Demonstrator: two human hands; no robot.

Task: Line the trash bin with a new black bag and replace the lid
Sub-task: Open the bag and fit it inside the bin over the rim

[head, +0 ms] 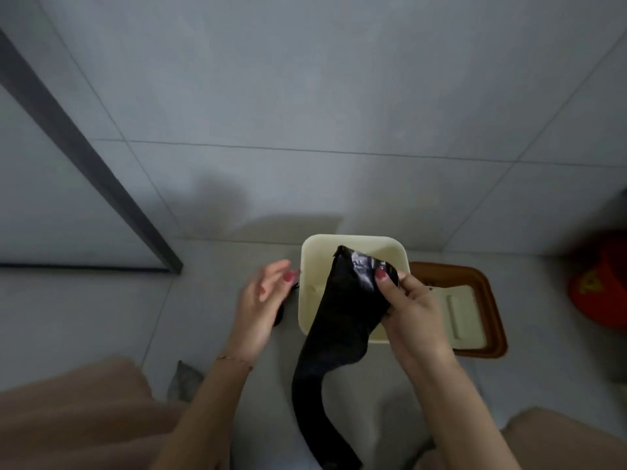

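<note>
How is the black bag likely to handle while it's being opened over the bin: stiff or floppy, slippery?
The black bag is probably very floppy: below the right hand pinching its top, it hangs and bends in a limp curve. Its glossy highlights suggest thin, slick film, so layers may slip or cling when separated. It looks light, as one pinch holds it over the bin.

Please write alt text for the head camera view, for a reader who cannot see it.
A right hand pinches a folded black bag above an open cream bin on grey tiles. The left hand is open beside the bin; the lid lies to its right.
</note>
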